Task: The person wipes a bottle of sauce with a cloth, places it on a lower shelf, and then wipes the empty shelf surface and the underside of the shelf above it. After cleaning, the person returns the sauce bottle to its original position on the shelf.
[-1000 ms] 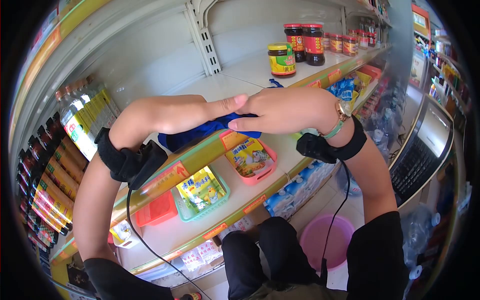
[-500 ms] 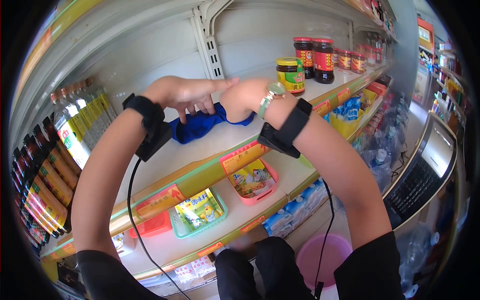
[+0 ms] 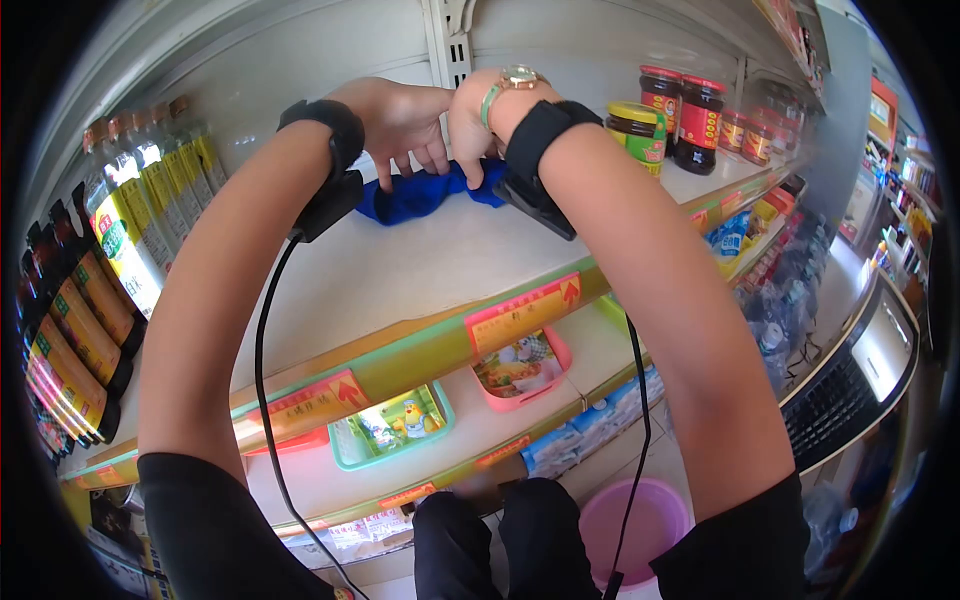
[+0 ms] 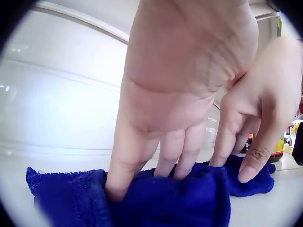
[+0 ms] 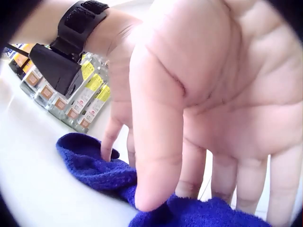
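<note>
Blue cloth (image 3: 405, 198), one, bunched in folds, lying on the white shelf (image 3: 340, 290) in front of the slotted upright. Left hand (image 3: 400, 115), on the cloth's left part: fingers reaching down, somewhat spread, tips pressed into the folds. Right hand (image 3: 468, 122), on its right part: fingers pointing down, thumb and fingertips touching the fabric; whether the two hands touch each other, cannot tell. Step in hand, as judged: wiping the shelf. Next move, as judged: calls for even pressure from both hands, cloth kept flat beneath the fingertips. Right of the cloth: yellow-lidded jar (image 3: 636, 135), nearest obstacle on that side, with taller red-lidded jars (image 3: 698, 125) just beyond. Left of the cloth: clear bottles with yellow labels (image 3: 135, 225), then dark bottles (image 3: 75, 350), closing off that end. Below and in front of it: shelf-edge price label (image 3: 525, 305), green basket (image 3: 390, 461), pink basket (image 3: 525, 397), purple basin (image 3: 635, 525). Also below: hanging black cable (image 3: 264, 400), liable to snag.
</note>
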{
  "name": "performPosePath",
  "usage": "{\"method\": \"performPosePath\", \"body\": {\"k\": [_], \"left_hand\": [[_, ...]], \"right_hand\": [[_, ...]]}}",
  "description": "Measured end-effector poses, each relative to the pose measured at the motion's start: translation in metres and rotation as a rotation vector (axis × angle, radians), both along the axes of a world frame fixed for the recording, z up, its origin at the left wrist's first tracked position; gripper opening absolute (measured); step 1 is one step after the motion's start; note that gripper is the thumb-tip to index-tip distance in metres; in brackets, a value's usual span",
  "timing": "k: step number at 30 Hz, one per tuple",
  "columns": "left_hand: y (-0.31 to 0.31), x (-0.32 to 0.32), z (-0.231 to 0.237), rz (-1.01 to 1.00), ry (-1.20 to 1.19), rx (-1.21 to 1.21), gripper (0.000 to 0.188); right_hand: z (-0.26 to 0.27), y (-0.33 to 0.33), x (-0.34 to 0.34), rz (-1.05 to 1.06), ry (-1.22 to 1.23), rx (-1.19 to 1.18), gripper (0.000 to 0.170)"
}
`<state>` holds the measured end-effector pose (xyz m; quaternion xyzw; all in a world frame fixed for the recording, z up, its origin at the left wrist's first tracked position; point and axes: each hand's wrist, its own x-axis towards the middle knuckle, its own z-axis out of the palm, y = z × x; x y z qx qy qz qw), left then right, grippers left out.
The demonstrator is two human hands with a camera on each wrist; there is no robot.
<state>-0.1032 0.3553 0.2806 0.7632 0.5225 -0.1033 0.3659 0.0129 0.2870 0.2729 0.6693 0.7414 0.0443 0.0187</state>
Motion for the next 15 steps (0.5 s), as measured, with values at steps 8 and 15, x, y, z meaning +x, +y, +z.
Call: {"method": "performPosePath", "body": {"k": [8,15], "left_hand": [[0.032,-0.012,-0.006,0.051,-0.149,-0.006,0.081],[0.074,-0.024,-0.027,0.228,-0.098,0.134,0.081]], "right_hand": [[0.009,0.088,-0.022,-0.04,-0.084,-0.434,0.052],[-0.011,0.098,-0.021,0.198,-0.071,-0.195,0.064]]}}
